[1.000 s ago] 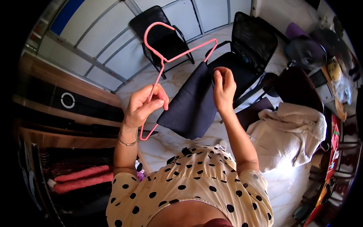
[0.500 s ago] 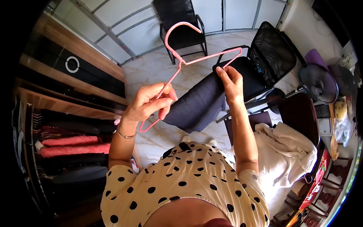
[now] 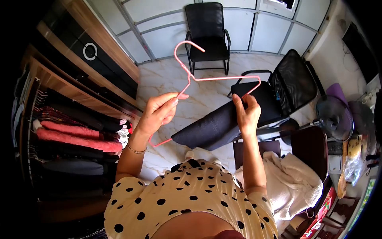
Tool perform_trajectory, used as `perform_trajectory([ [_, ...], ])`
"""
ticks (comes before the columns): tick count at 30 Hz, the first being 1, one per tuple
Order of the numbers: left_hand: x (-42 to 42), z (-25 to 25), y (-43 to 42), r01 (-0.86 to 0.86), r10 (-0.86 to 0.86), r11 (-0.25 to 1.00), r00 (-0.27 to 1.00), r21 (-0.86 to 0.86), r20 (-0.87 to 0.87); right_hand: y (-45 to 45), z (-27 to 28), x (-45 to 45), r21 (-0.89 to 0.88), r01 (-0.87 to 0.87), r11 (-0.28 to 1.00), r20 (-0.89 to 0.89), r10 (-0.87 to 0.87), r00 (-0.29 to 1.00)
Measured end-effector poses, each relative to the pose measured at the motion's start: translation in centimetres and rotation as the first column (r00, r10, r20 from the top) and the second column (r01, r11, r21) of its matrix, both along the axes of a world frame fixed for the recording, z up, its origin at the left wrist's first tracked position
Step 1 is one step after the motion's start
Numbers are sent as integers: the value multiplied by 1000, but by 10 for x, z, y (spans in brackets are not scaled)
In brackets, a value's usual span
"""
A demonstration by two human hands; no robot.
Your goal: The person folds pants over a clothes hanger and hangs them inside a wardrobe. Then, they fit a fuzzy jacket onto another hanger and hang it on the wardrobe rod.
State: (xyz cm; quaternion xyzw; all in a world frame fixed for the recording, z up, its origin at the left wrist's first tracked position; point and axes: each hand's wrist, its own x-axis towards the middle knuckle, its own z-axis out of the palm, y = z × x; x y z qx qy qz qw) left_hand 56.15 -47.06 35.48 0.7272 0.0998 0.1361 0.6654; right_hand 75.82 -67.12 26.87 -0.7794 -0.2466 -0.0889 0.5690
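Note:
A pink clothes hanger (image 3: 223,78) is held out in front of me, its hook pointing up and away. My left hand (image 3: 159,113) pinches the hanger's left arm with thumb and fingers. Over the lower bar hangs a dark navy garment (image 3: 211,128), folded, with its left end near the hanger's lower left corner. My right hand (image 3: 247,114) grips the garment's upper right corner together with the hanger near its right end. Which fingers press on cloth and which on the bar is partly hidden.
To the left is an open wardrobe (image 3: 59,91) with hanging clothes (image 3: 79,137). A black chair (image 3: 207,36) stands ahead; another mesh-backed chair (image 3: 292,83) is at the right. A white garment (image 3: 292,181) lies on a brown chair (image 3: 308,153), near a fan (image 3: 334,117).
My left hand has shifted up along the hanger's arm, away from the garment's left end. The hanger and garment sit slightly lower in view, and the camera has tilted up.

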Motion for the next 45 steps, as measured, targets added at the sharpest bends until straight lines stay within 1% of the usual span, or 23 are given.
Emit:
perform_trajectory([
  [2,-5,3,3,-27,26,999,999,-39,-26,-6,-3,1,73,-149,986,-236,162,958],
  [4,-11,4,6,-62,60,996,997,-60,-42,-9,-6,1,269,-281,921,-343,364,866],
  [6,-18,4,9,-60,58,995,998,-83,-23,-12,-5,0,422,-349,837,-376,512,772],
  [14,-30,6,-2,-63,63,994,998,-89,5,-33,-16,10,643,-459,613,-336,765,550],
  [16,-29,6,-15,-26,27,998,999,-52,34,-35,-25,17,575,-449,684,-338,699,631],
  [18,-22,9,-30,17,-20,998,999,63,42,-33,-27,18,381,-412,828,-340,539,771],
  [20,-12,-2,-36,42,-40,998,998,-49,45,-31,-25,19,170,-292,941,-302,332,894],
  [22,-1,-6,-38,41,-36,996,998,-85,58,-27,-25,17,-186,-25,982,58,37,998],
  [23,5,-12,-37,49,-40,994,995,-99,92,-24,-21,17,-207,80,975,236,-29,971],
  [24,11,-21,-36,43,-29,988,995,-150,95,-20,-14,16,-210,187,960,407,-88,909],
  [25,18,-30,-35,36,-17,981,995,-191,101,-15,-6,12,-133,114,985,342,-62,938],
  [27,36,-46,-33,22,7,969,993,-245,119,5,11,1,98,-135,986,37,132,991],
  [30,64,-68,-27,-37,72,937,993,-348,88,54,27,-9,347,-366,864,-117,427,897],
  [32,83,-92,-16,-116,147,964,982,-241,115,93,31,-8,407,-324,854,-194,427,883],
  [34,113,-122,-12,-225,242,970,905,-89,351,126,48,-3,575,-267,773,-349,527,775],
  [35,115,-127,-3,-138,179,980,924,-142,339,139,48,4,463,-292,837,-368,481,796],
  [36,121,-125,8,-147,160,987,915,-63,370,153,45,11,343,-310,887,-384,433,816],
  [37,126,-122,21,-78,108,992,925,-95,365,174,43,11,373,-277,886,-233,378,896],
  [38,129,-118,34,-9,54,992,931,-124,361,186,41,15,381,-268,885,-258,380,888],
  [40,132,-102,71,37,-69,993,951,109,301,207,40,27,400,-268,877,-259,388,884],
  [42,133,-101,119,-54,-128,894,920,445,370,226,41,31,343,-230,910,-235,321,917],
  [43,136,-97,138,-125,-43,892,934,434,356,235,40,32,339,-225,913,-216,309,926],
  [45,141,-95,182,-347,77,726,899,594,431,253,34,32,335,-207,919,-107,256,961],
])
